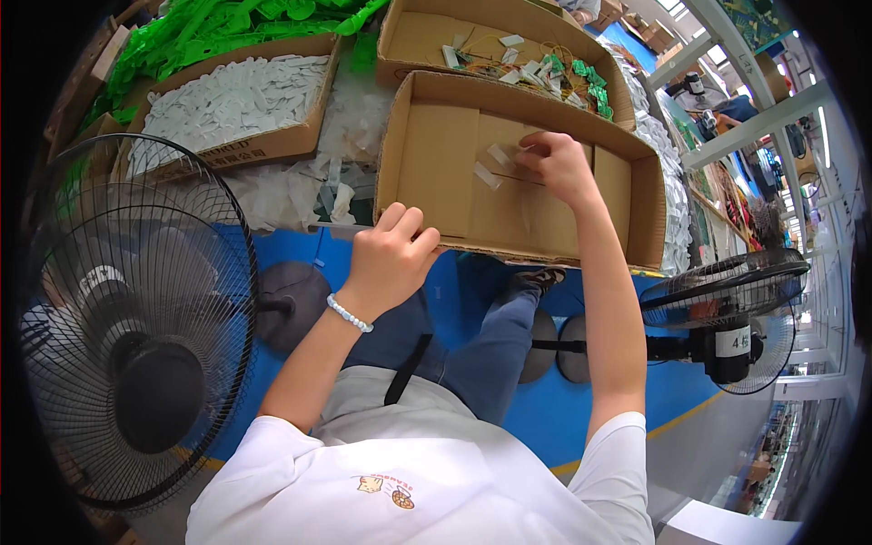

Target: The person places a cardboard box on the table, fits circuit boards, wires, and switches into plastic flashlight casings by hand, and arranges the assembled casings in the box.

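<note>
Beyond the left hand (pixel 392 250) I see a carton (pixel 272 148) of white parts and, leftward, a floor fan (pixel 159 397). That hand grips the open box (pixel 438 177) by its near edge; the right hand (pixel 560 168) reaches inside, fingers curled beside clear strips (pixel 488 176), whether pinching one I cannot tell.

The near carton (pixel 436 168) is brown, the plastic heap (pixel 227 38) bright green, the floor (pixel 556 420) blue.

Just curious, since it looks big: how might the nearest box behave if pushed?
The box is probably light for its size, with only a few clear strips showing inside. Its thin walls would likely flex. Being wide and low, it should probably slide rather than roll.
</note>
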Demonstrator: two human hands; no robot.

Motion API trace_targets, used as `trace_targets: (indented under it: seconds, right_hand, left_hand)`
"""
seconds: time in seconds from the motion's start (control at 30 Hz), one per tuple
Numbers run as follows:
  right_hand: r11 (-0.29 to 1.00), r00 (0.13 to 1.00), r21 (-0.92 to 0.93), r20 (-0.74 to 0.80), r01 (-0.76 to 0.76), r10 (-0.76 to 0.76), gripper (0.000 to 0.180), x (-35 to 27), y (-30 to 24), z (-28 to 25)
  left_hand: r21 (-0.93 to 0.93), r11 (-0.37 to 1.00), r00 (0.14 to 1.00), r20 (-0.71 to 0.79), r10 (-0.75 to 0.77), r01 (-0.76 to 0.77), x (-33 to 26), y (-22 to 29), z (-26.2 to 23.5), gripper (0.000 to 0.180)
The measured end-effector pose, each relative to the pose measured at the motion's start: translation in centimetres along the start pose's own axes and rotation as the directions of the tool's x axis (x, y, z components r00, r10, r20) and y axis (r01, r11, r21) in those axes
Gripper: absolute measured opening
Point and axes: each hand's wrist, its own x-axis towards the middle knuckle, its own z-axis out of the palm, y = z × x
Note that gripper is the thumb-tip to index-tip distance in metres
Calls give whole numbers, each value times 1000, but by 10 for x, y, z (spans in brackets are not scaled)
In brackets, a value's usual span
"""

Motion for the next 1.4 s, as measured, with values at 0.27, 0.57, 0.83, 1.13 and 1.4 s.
trace_targets:
  seconds: [0.27, 0.57, 0.83, 1.13, 1.4]
  right_hand:
    - [827, 994, 553, 14, -99, 109, 21, -63, -11, -25]
    - [837, 948, 534, 312, -121, -61, 42, -131, -48, -45]
    - [877, 902, 432, 432, -211, 4, 37, -156, -34, -20]
    - [797, 895, 548, 446, -256, -19, 36, -177, -36, -9]
    - [646, 857, 679, 510, -349, -73, 31, -200, -55, 21]
  left_hand:
    - [-6, 1000, 1000, 19, 3, -2, 3, 2, 0, 20]
    - [21, 1000, 1000, 16, -18, 17, -2, 2, 0, 20]
    - [42, 999, 999, 33, -18, 17, -2, 4, 1, 25]
    - [-246, 969, 992, -130, -5, -28, -14, 20, -28, 48]
    - [-895, -248, 835, 438, -334, 370, -8, 72, -4, 29]
